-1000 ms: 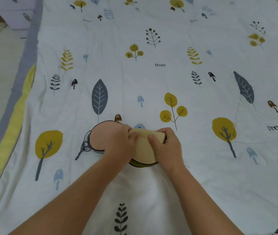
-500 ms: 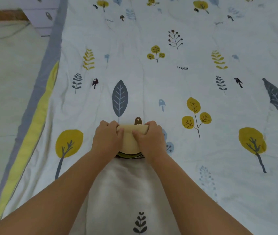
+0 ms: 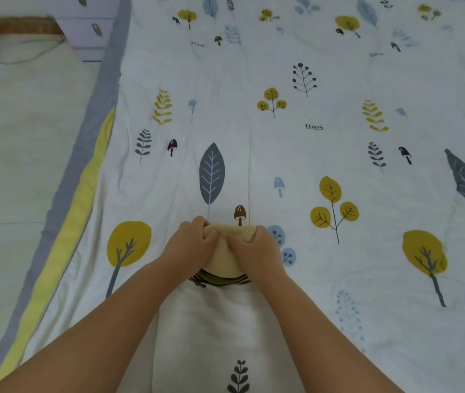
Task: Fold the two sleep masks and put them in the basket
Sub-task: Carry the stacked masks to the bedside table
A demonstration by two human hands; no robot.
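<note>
A beige sleep mask [image 3: 225, 258] lies folded in half on the bed, its straight fold edge facing away from me. My left hand [image 3: 190, 245] grips its left side and my right hand [image 3: 257, 251] grips its right side, thumbs pressing on top. Under its near edge a dark, olive and striped rim [image 3: 220, 280] shows; whether that belongs to a second mask I cannot tell. A small strap piece pokes out at the lower left. No basket is in view.
The printed quilt [image 3: 310, 137] with leaves and trees covers the bed. Its grey and yellow border [image 3: 84, 177] runs along the left edge, with pale floor [image 3: 18, 165] beyond. A lilac drawer unit [image 3: 89, 26] stands at the top left.
One second ago a pink mask half lay spread to the left of my hands. Now the beige mask is folded over it and both hands press closer together.
</note>
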